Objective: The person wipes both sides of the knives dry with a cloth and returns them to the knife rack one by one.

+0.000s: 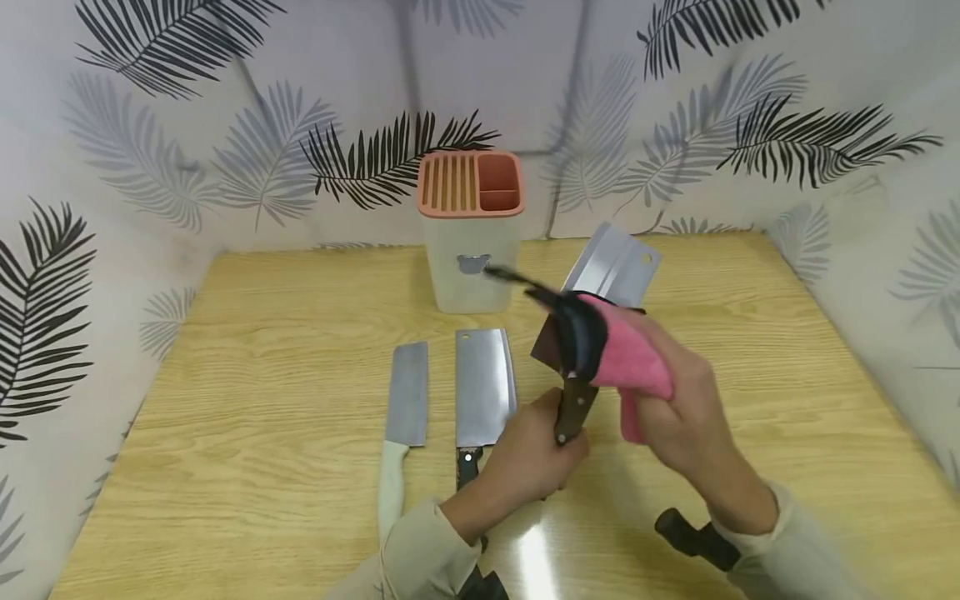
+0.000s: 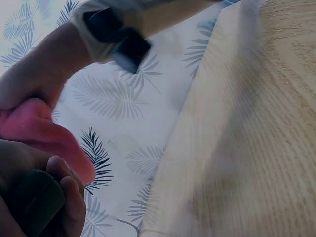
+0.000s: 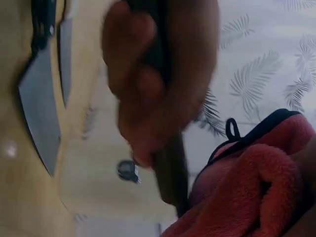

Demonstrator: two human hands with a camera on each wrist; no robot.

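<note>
My left hand grips the dark brown riveted handle of a cleaver. Its wide blade, with a hole at the far corner, points up and away to the right. In my right hand is a pink cloth with a black edge, held over the blade near the handle and hiding part of it. The right wrist view shows the left fingers curled round the handle, with the fluffy cloth beside it. A dark handle end pokes out of the left fist in the left wrist view.
Two more knives lie on the wooden table: a white-handled one and a black-handled cleaver, partly under the left forearm. A cream knife holder with an orange slotted top stands at the back, before a leaf-patterned curtain.
</note>
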